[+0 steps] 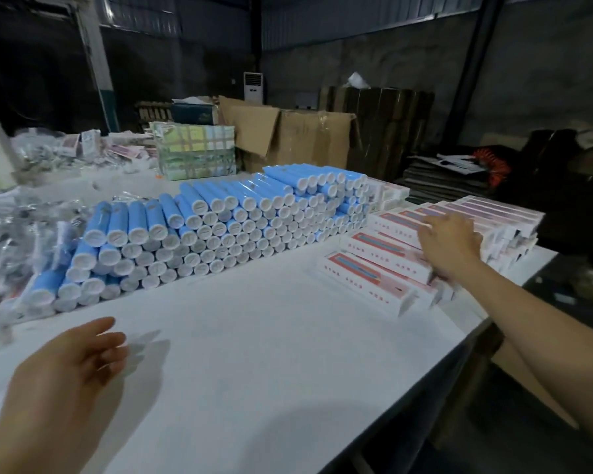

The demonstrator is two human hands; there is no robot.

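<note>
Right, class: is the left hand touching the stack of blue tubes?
Apart. The head view shows a strip of bare white table between the left hand and the stack of blue tubes.

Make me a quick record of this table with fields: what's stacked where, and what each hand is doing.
Table: white, in a dim storeroom
At right: long pink boxes stacked in rows
Middle: blue tubes with white caps, piled on their sides
At left: heap of plastic bags
Behind: brown cartons
Right hand: fingers spread, touching the pink boxes
Left hand: open above the bare table, holding nothing
</note>
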